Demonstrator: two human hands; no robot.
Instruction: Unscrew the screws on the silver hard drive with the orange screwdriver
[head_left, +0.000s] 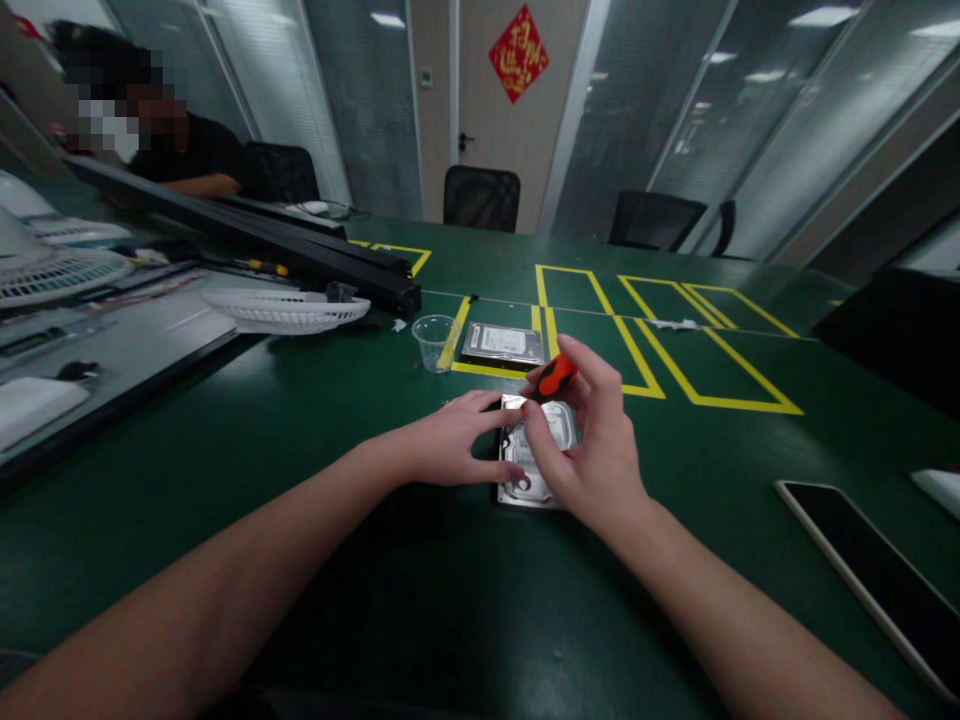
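Note:
A silver hard drive lies on the green table in front of me, partly covered by both hands. Across its left side, my left hand holds the drive, thumb on the near part of its top and fingers spread toward the far part. Over the drive, my right hand is closed around the handle of an orange and black screwdriver. The handle slants down to the left, and its tip is hidden near my left fingers. Just beyond lies a second hard drive, label up, inside a yellow tape outline.
A clear plastic cup stands left of the second drive. Fan parts and long black bars crowd the left side. A phone lies at right. Yellow tape outlines mark the table. A person sits far left.

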